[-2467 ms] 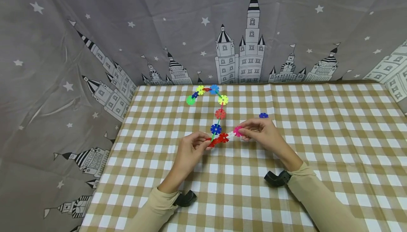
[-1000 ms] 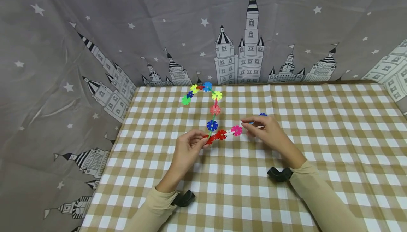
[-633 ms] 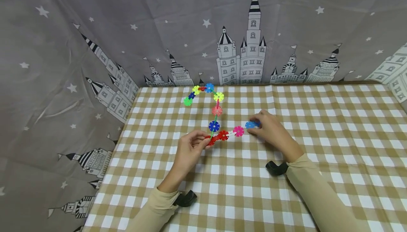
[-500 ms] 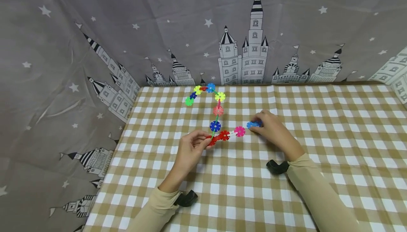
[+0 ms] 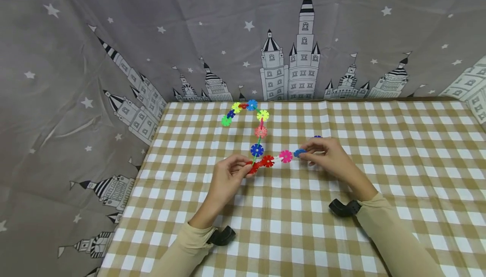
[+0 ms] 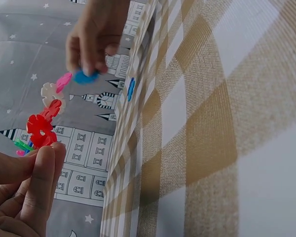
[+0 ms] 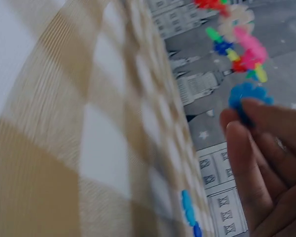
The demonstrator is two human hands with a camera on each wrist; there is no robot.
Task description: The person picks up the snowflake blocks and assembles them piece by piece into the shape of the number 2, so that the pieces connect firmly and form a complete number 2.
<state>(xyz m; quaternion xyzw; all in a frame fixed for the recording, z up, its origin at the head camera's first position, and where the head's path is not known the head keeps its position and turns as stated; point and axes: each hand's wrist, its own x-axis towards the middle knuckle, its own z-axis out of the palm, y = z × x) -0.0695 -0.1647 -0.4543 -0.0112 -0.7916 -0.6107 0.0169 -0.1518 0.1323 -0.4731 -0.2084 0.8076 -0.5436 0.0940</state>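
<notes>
My left hand (image 5: 228, 180) pinches a red snowflake disc (image 5: 252, 167) near the bend of a chain of interlocked, notched plastic discs. From there the chain rises past a dark blue disc (image 5: 257, 150) and a yellow disc (image 5: 263, 115), then curls over to a green disc (image 5: 226, 120). Its other arm runs right through another red disc (image 5: 268, 161) and a white one to a pink disc (image 5: 286, 156) at the end. Between thumb and fingers, my right hand (image 5: 328, 156) pinches a loose blue disc (image 7: 246, 98), close to the pink disc but apart from it.
A dark blue disc (image 5: 317, 137) lies on the checked tablecloth (image 5: 288, 226) behind my right hand. In the right wrist view a light blue disc (image 7: 187, 207) also lies there. A grey castle-print curtain (image 5: 212, 23) hangs behind the table.
My right hand released the pink disc, reached to the blue discs on the cloth, and now holds one up near the pink end. My left hand keeps its grip on the chain.
</notes>
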